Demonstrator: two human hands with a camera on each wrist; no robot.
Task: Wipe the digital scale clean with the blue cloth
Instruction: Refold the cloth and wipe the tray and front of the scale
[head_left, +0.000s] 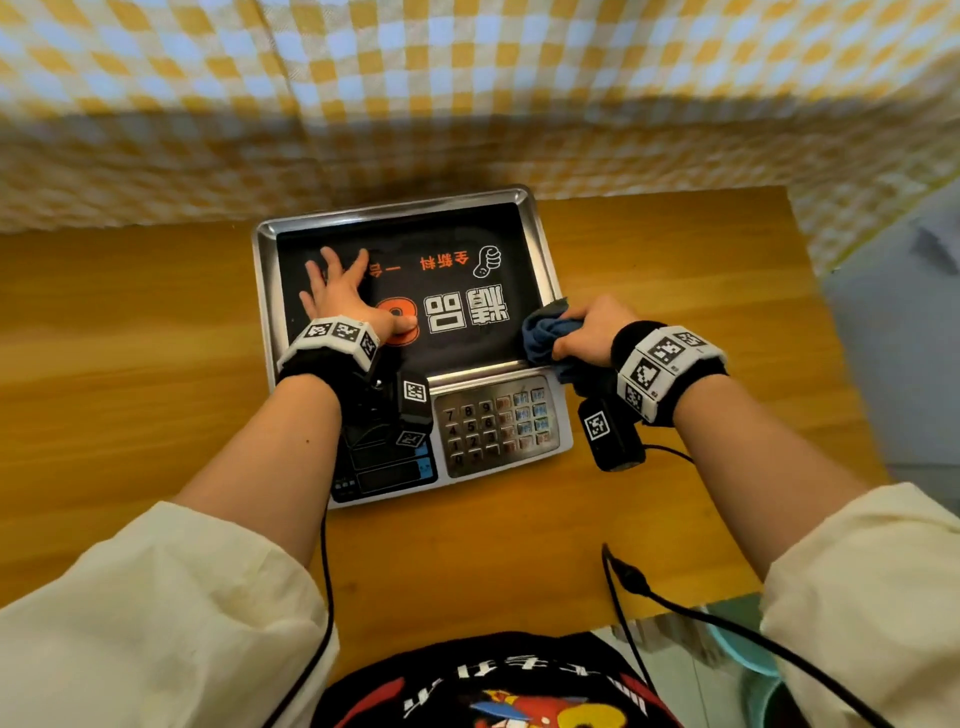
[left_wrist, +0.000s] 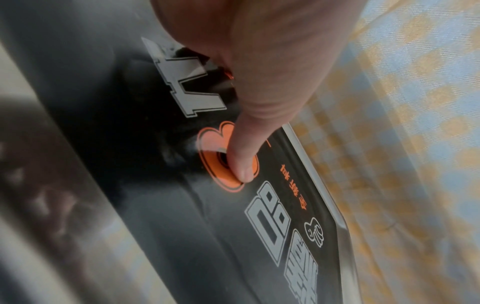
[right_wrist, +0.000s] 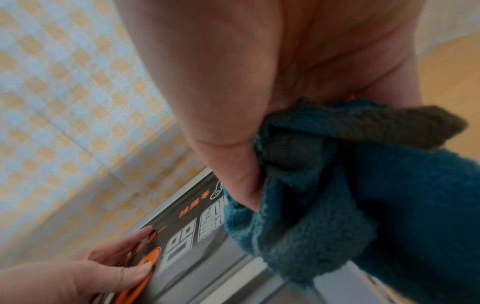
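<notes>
The digital scale (head_left: 540, 291) sits on the wooden table, its steel pan covered by a black printed sheet (head_left: 447, 291) with white and orange characters. My left hand (head_left: 337, 291) lies flat on the sheet's left part, fingers spread, thumb (left_wrist: 242, 162) pressing the orange mark. My right hand (head_left: 592, 332) grips the bunched blue cloth (head_left: 548, 332) at the pan's front right corner. In the right wrist view the blue cloth (right_wrist: 337, 195) hangs from the fist over the pan's rim (right_wrist: 182, 185). The keypad (head_left: 498, 421) and display panel lie nearer me.
The wooden table (head_left: 156, 364) extends left and right of the scale. A yellow-and-white checked curtain (head_left: 467, 93) hangs just behind it. Black cables (head_left: 675, 608) run from my wrist cameras across the table's near edge. The table's right edge drops to a pale floor (head_left: 893, 364).
</notes>
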